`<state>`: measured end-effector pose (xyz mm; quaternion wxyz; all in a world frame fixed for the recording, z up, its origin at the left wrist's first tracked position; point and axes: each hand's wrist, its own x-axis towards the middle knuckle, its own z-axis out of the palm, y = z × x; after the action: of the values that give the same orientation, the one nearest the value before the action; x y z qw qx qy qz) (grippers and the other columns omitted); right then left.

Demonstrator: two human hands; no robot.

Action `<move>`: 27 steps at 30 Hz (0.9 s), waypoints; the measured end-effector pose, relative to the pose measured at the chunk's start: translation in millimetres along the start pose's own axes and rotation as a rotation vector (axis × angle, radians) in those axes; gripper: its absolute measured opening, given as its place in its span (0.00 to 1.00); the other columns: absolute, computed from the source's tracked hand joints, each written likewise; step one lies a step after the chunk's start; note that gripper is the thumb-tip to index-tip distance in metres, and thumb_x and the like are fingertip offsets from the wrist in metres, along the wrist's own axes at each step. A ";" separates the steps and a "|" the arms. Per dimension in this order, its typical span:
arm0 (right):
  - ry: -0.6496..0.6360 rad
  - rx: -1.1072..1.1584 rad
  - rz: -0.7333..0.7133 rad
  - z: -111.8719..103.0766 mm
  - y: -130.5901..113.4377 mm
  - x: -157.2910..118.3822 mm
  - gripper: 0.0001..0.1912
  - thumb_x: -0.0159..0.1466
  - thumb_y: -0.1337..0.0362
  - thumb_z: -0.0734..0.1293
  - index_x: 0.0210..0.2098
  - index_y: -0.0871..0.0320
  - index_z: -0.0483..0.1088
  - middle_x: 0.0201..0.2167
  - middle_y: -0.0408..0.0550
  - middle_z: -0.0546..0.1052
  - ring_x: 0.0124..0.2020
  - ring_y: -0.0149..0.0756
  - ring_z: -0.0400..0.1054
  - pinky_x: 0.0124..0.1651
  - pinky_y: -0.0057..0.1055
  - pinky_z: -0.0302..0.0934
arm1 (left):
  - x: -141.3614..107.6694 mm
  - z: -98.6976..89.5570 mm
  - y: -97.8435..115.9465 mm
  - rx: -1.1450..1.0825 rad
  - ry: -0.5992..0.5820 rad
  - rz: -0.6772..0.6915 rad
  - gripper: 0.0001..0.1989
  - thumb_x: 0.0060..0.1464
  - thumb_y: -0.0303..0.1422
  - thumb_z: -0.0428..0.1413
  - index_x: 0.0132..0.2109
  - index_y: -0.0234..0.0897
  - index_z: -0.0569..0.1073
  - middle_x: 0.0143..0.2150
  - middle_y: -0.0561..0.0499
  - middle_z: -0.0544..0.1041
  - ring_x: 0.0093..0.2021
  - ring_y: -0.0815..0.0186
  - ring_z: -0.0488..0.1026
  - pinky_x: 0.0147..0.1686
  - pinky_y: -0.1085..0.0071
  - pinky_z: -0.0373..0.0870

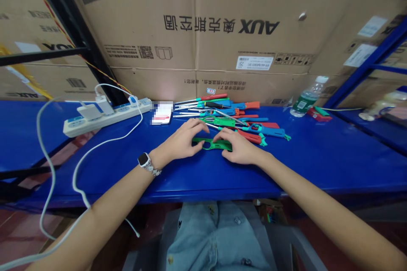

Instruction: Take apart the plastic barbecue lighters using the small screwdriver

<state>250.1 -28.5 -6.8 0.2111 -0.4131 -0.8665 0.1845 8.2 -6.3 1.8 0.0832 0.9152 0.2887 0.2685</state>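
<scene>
A green plastic lighter casing with an oval trigger hole lies low over the blue table, between my hands. My right hand has its thumb and fingers around the casing's right part. At the left end, my left hand curves over it with thumb and index finger apart; the thumb tip overlaps the casing's edge. Just beyond my hands is a pile of long-nosed lighters with metal tubes, among them a green lighter, a blue lighter and a red lighter.
The blue table ends close to my lap. A white power strip with plugs and loose cables stands at left, near a white-and-red pack. At right are a water bottle and a red box. Large cardboard stands behind.
</scene>
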 end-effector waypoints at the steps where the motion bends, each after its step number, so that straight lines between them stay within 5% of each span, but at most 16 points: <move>1: -0.003 -0.011 -0.020 -0.3 1.6 0.1 0.21 0.55 0.77 0.65 0.46 0.54 0.72 0.47 0.50 0.74 0.50 0.45 0.68 0.54 0.44 0.62 | 0.5 0.6 1.5 0.013 -0.053 0.003 0.14 0.60 0.33 0.57 0.52 0.39 0.71 0.55 0.44 0.74 0.57 0.55 0.69 0.57 0.56 0.68; 5: -0.006 -0.017 -0.091 3.3 3.0 2.6 0.19 0.59 0.75 0.64 0.47 0.54 0.71 0.50 0.51 0.74 0.54 0.47 0.66 0.57 0.48 0.61 | 1.2 6.4 4.0 0.017 -0.192 -0.107 0.17 0.60 0.42 0.60 0.51 0.39 0.72 0.50 0.46 0.76 0.51 0.55 0.73 0.49 0.58 0.71; 10: 0.115 -0.103 -0.109 -3.8 6.6 22.4 0.13 0.62 0.70 0.65 0.46 0.55 0.72 0.48 0.53 0.75 0.54 0.48 0.67 0.57 0.47 0.60 | -1.4 6.0 -7.7 -0.036 -0.189 -0.140 0.11 0.62 0.38 0.58 0.49 0.38 0.73 0.48 0.46 0.76 0.51 0.57 0.72 0.50 0.60 0.70; 13: 0.317 -0.314 0.079 -19.1 19.0 46.4 0.09 0.65 0.64 0.65 0.43 0.57 0.73 0.46 0.56 0.75 0.51 0.52 0.67 0.54 0.48 0.60 | -1.7 2.4 -12.0 -0.009 -0.181 -0.171 0.14 0.60 0.41 0.60 0.49 0.37 0.74 0.48 0.46 0.77 0.50 0.56 0.72 0.50 0.58 0.70; 16: 0.284 -0.514 0.268 -31.6 32.4 68.6 0.11 0.65 0.63 0.66 0.44 0.60 0.75 0.47 0.62 0.75 0.51 0.56 0.67 0.52 0.49 0.60 | -0.7 0.4 -11.6 -0.007 -0.158 -0.190 0.17 0.60 0.44 0.60 0.49 0.37 0.74 0.47 0.45 0.77 0.49 0.56 0.72 0.49 0.57 0.70; 21: 0.167 -0.582 0.322 -39.3 39.4 85.4 0.06 0.64 0.65 0.66 0.34 0.59 0.75 0.40 0.58 0.79 0.47 0.52 0.70 0.51 0.46 0.58 | -0.5 0.0 -11.9 -0.012 -0.085 -0.189 0.14 0.63 0.43 0.57 0.48 0.37 0.74 0.47 0.45 0.76 0.48 0.57 0.73 0.50 0.57 0.70; 27: 0.306 -0.434 0.200 -52.0 23.1 82.1 0.06 0.65 0.65 0.66 0.40 0.58 0.75 0.35 0.51 0.81 0.37 0.42 0.73 0.42 0.36 0.59 | -0.1 -6.2 -17.0 0.049 0.223 -0.110 0.08 0.67 0.36 0.54 0.47 0.38 0.73 0.46 0.46 0.74 0.50 0.58 0.72 0.52 0.57 0.70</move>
<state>244.9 57.8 43.2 0.2269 -0.5550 -0.7987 -0.0500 -3.4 7.5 1.7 0.0429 0.8641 0.3524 0.3568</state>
